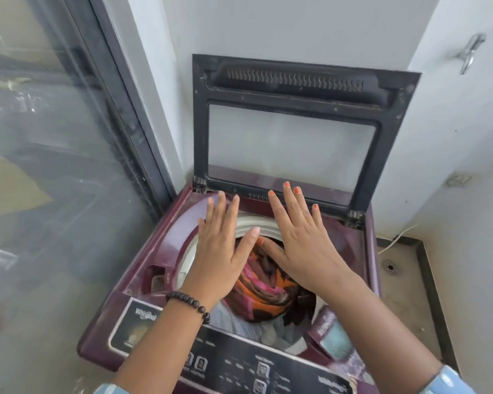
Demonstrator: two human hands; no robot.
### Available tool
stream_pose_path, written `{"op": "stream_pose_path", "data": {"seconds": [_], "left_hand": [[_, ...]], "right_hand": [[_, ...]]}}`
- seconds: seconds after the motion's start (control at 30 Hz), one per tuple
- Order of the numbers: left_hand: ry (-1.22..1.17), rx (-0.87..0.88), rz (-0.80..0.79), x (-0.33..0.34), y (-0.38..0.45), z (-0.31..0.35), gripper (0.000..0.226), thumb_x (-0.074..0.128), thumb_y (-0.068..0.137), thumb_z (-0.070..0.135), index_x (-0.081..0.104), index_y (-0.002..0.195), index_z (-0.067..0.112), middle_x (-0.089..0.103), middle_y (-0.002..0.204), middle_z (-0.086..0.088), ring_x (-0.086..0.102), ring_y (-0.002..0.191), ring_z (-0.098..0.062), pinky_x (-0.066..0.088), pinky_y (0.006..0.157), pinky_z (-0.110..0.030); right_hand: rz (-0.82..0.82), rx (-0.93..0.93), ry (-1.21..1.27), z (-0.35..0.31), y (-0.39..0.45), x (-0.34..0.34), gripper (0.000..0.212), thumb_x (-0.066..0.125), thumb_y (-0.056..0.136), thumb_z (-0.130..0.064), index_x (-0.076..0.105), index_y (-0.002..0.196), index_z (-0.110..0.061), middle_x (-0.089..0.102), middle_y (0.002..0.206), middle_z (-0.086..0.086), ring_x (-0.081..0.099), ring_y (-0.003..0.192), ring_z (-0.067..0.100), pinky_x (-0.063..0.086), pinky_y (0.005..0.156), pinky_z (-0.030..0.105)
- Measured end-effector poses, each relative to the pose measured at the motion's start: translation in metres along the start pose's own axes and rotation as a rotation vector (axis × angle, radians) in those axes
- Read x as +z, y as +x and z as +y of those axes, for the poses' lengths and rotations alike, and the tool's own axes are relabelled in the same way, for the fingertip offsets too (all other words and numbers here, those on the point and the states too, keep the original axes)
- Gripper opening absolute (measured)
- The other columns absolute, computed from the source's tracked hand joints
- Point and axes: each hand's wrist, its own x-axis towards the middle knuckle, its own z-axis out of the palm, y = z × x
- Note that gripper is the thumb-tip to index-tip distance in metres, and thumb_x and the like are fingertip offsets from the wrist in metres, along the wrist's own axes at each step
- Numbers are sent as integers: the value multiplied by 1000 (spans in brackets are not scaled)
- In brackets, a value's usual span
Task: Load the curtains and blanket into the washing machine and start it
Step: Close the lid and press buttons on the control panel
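Observation:
A maroon top-loading washing machine stands in a corner with its dark-framed glass lid raised upright against the wall. Inside the drum lies a bundled orange, pink and brown blanket on top of pale grey fabric. My left hand and my right hand hover flat over the drum opening, fingers straight and spread, pointing toward the lid and holding nothing. The control panel with its buttons runs along the near edge, below my forearms.
A glass sliding door with a dark frame stands close on the left. White walls enclose the machine behind and to the right. A floor drain and a white cable lie on the tiled floor at right. A metal hook hangs on the right wall.

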Motion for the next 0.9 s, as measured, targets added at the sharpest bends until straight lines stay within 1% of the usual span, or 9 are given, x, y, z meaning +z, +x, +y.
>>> {"op": "stream_pose_path", "data": {"seconds": [0.07,0.17,0.27,0.37,0.47,0.57,0.67,0.77,0.9], "left_hand": [[27,21,-5,-15,13,-21,82,5,82,77,-8,151,37,-21,161,11,-30,144,-3,-14,119,-33],[53,45,-22,-42,38,-48,86,5,80,78,-5,154,33,-22,161,11,-28,145,-5,-17,116,-30],[28,98,-43,-60,68,-57,88,8,80,76,0,155,31,-18,162,10,-26,146,-7,-14,118,-32],[36,218,-75,-70,105,-53,86,8,83,74,1,156,29,-15,162,9,-24,147,-8,-11,121,-37],[70,310,-84,-81,146,-42,82,15,90,73,4,156,26,-9,165,4,-19,148,-9,-11,119,-36],[118,366,-81,-92,192,-28,69,24,99,55,6,157,21,-6,165,1,-15,150,-14,-9,120,-39],[244,414,-79,-94,235,-16,63,26,104,44,5,157,16,-6,165,-2,-13,151,-18,-6,121,-44],[415,445,-74,-90,271,-3,62,25,105,38,2,157,13,-7,166,-4,-12,152,-20,-3,122,-47],[506,480,-46,-76,290,11,65,29,103,34,0,156,13,-10,165,-10,-11,152,-24,-2,122,-49]], "right_hand": [[18,-1,-22,-14,22,5,84,3,88,-70,-11,156,-24,-22,163,4,-24,149,21,-2,123,49],[56,16,-53,-31,55,4,78,22,97,-63,-11,156,-24,-23,162,5,-26,148,21,-6,121,47],[109,55,-70,-37,76,-4,79,25,97,-62,-10,157,-24,-22,163,5,-26,147,22,-5,121,47],[125,116,-107,-33,99,-17,81,24,96,-62,-12,156,-22,-23,162,5,-24,148,23,-5,122,47],[172,160,-116,-24,127,-34,81,32,99,-56,-8,156,-16,-18,164,7,-19,150,25,-1,123,49],[222,201,-160,-11,158,-51,82,35,100,-56,-4,156,-11,-13,165,8,-15,151,26,2,123,50],[243,232,-237,2,189,-66,81,35,101,-55,-3,156,-10,-10,165,8,-12,152,26,2,122,51],[271,279,-294,17,215,-78,81,37,101,-53,-2,156,-9,-8,166,8,-11,152,25,1,122,51],[326,343,-342,35,237,-84,85,45,99,-49,-3,156,-10,-8,166,9,-10,152,26,1,122,52]]}}
